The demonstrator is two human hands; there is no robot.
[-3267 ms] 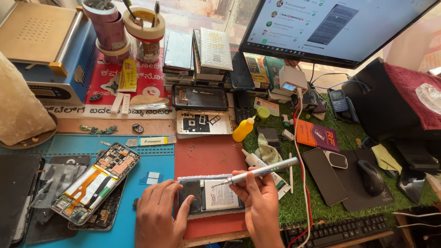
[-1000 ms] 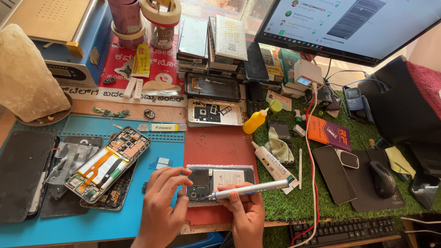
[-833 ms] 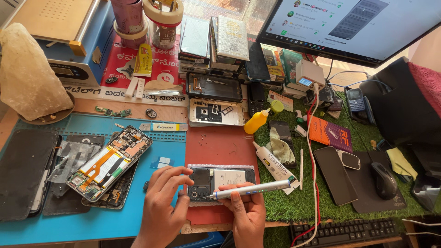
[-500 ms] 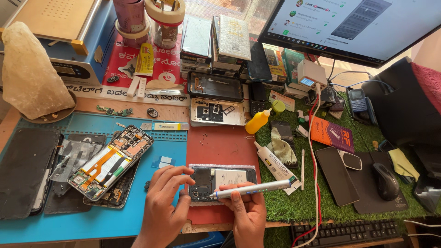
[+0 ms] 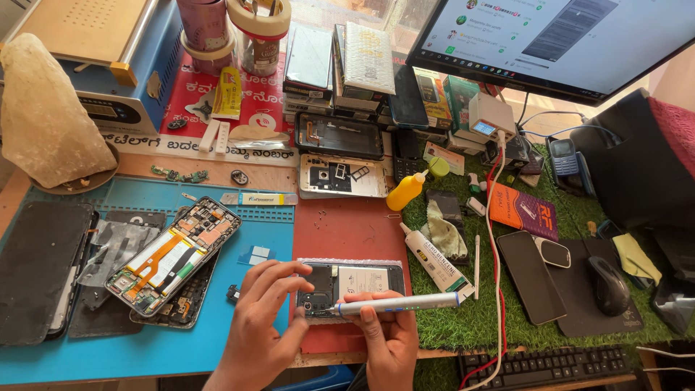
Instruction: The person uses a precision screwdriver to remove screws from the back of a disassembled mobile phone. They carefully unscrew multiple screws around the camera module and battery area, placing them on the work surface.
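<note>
Two hands are working over one opened phone (image 5: pixel 352 284), which is lying flat on the red mat (image 5: pixel 347 228) near the front edge of the surface (image 5: pixel 217 174), back cover off and face down. As the larger of the two things in hand, it is a thin, stiff slab, light enough to skid on the mat, and its bare board and battery look fragile; it is best gripped by the long outer edges, never by pressing on the exposed parts inside.

The left hand (image 5: pixel 259 326) is lying beside the phone's camera end with its fingers (image 5: pixel 286 279) spread and bent, the tips pressing on the frame to steady it; they are pinning rather than closing around anything.

The right hand (image 5: pixel 387 340) is curling about the slim grey pen-shaped driver (image 5: pixel 397 304), thumb and forefinger pinching the barrel near the front, with the tip pointing at the phone's camera end. The driver is smooth, light and rigid, likely to roll if laid down, so the pinch close to the tip is giving the most control.

Smallest of all, any screws there are too tiny to make out. Another dismantled phone (image 5: pixel 174 253) is lying apart on the blue mat (image 5: pixel 145 347).
</note>
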